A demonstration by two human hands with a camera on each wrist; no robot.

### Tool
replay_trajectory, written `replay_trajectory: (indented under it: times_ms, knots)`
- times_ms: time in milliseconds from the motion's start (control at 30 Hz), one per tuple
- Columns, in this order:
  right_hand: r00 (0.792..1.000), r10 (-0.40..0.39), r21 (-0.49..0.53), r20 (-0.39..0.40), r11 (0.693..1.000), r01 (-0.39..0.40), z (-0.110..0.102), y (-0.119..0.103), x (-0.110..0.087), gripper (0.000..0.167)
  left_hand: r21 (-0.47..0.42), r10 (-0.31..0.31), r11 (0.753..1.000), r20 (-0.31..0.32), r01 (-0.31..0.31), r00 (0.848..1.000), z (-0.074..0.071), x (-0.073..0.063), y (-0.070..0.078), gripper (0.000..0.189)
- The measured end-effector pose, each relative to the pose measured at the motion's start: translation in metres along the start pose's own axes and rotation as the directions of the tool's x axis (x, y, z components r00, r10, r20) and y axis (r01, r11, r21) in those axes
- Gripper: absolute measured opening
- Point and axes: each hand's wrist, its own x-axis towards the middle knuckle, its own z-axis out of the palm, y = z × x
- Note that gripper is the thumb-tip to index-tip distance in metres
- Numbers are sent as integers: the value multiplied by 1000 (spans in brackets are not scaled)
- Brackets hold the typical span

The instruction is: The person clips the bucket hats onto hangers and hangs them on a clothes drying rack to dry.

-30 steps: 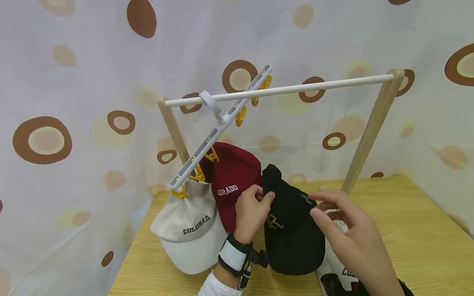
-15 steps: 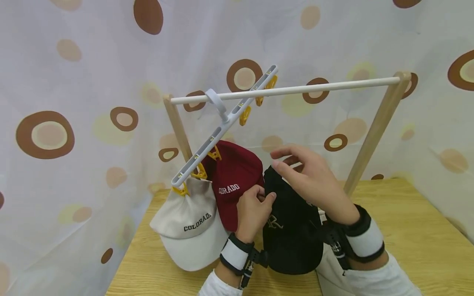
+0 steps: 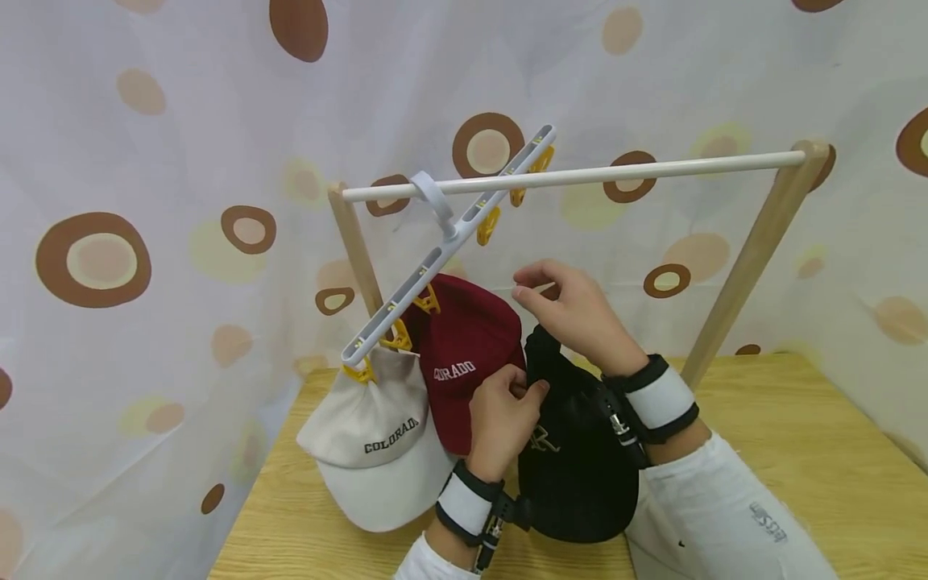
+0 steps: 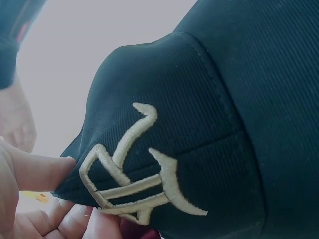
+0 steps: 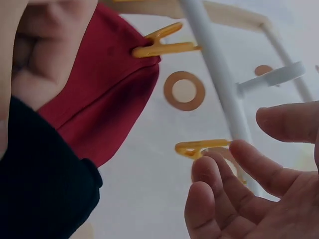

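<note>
A black cap (image 3: 580, 491) with a pale embroidered emblem is pinched by my left hand (image 3: 500, 419); the left wrist view shows the thumb and fingers of this hand (image 4: 35, 199) on the fabric next to the emblem. Above the cap's top is my right hand (image 3: 580, 314), fingers bent and holding nothing. In the right wrist view this hand (image 5: 269, 189) is close to a yellow clip (image 5: 199, 147) on the hanger. A grey clip hanger (image 3: 387, 318) slants across the rod. From its near half hang a cream cap (image 3: 391, 487) and a dark red cap (image 3: 467, 338).
The white rod (image 3: 652, 169) rests on wooden posts (image 3: 754, 258) over a wood-grain table (image 3: 812, 451). Several yellow clips (image 3: 489, 226) line the hanger's far half. A light fabric item (image 3: 648, 536) lies partly hidden under my right arm. A spotted curtain (image 3: 181, 322) hangs behind.
My right hand has moved left and up, from the black cap's right side to above its top. The left hand keeps its pinch on the cap. The view has shifted slightly.
</note>
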Motion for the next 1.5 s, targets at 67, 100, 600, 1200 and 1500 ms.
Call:
replay_trajectory:
  times_ms: [67, 100, 600, 1200, 1500]
  knots:
    - [1000, 19, 1, -6, 1000, -19, 1, 3, 7, 34, -9, 10, 1000, 6, -10, 1000, 0, 0, 0, 22]
    - [1000, 25, -3, -8, 1000, -25, 1, 5, 11, 35, -13, 16, 1000, 7, -16, 1000, 1, 0, 0, 23]
    - [982, 187, -83, -17, 979, -188, 2, 1, 75, 59, -9, -1, 1000, 17, 1, 1000, 4, -3, -1, 17]
    - [988, 128, 28, -90, 992, -126, 20, -14, 103, 44, -23, 0, 1000, 1, 0, 1000, -1, -2, -1, 18]
    - [975, 73, -79, -211, 993, -92, 22, -15, 102, 32, 20, 30, 999, -5, -30, 1000, 4, 1, 5, 18]
